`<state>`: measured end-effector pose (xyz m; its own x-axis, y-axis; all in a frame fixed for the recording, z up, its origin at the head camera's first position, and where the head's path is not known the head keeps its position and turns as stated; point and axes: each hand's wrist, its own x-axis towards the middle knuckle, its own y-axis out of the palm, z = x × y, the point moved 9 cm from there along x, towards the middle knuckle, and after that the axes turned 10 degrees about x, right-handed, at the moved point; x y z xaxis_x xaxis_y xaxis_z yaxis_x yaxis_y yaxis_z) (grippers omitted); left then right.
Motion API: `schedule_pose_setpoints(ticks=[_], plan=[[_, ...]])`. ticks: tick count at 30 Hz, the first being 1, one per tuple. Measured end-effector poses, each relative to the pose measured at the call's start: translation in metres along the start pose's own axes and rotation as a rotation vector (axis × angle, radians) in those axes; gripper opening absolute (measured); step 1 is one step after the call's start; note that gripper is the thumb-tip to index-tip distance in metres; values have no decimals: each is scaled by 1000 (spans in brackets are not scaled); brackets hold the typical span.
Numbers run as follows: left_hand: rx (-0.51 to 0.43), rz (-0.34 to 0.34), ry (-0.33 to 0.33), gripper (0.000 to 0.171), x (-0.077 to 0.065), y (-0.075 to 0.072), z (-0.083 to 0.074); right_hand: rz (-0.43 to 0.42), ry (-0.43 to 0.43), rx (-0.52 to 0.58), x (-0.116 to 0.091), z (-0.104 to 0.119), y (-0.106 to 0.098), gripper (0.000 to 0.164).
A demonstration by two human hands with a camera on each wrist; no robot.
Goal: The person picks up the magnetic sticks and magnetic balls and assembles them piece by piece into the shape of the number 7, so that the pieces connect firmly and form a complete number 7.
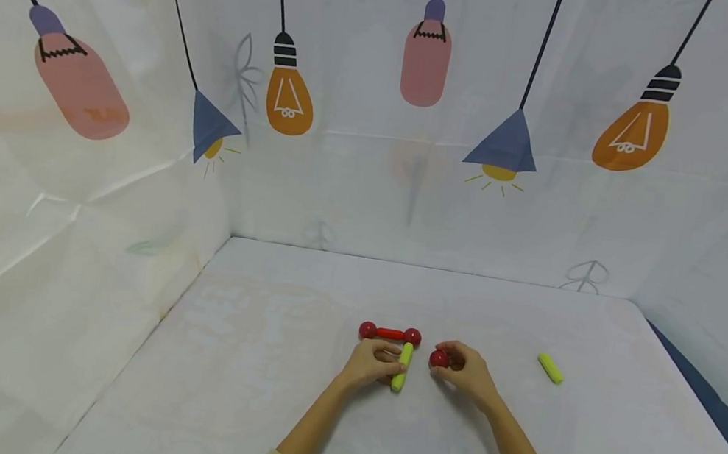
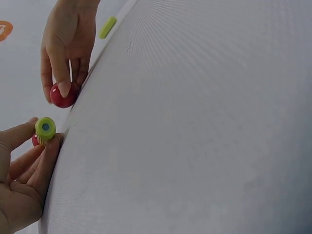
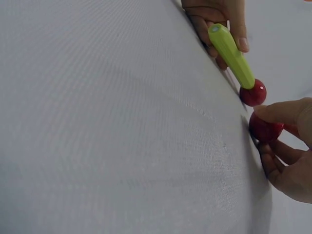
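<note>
Between the thumb and fingers of my left hand [image 1: 372, 365] is a yellow-green stick [image 1: 401, 371]. Its far end meets a red ball [image 1: 413, 336], as the right wrist view shows too. A short red stick [image 1: 389, 333] links that ball to another red ball [image 1: 367, 329] on the left. Just to the right, my right hand [image 1: 470, 375] pinches a separate red ball [image 1: 439, 358] close over the white table. Facing the left wrist camera, the near end of the held stick [image 2: 46, 127] has a small bluish centre.
A second yellow-green stick [image 1: 550, 368] lies on the white table [image 1: 253, 393], to the right of my right hand. Pale sheeting [image 1: 355, 182] printed with hanging lamps rises behind the table and along its left side.
</note>
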<state>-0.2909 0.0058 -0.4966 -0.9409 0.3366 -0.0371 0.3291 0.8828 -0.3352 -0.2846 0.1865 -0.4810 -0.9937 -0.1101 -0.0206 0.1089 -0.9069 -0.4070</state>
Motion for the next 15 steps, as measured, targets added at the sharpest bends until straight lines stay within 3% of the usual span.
schedule_pose_setpoints(ticks=[15], plan=[[15, -5, 38, 31, 0, -1, -1, 5, -29, -41, -4, 5, 1, 40]])
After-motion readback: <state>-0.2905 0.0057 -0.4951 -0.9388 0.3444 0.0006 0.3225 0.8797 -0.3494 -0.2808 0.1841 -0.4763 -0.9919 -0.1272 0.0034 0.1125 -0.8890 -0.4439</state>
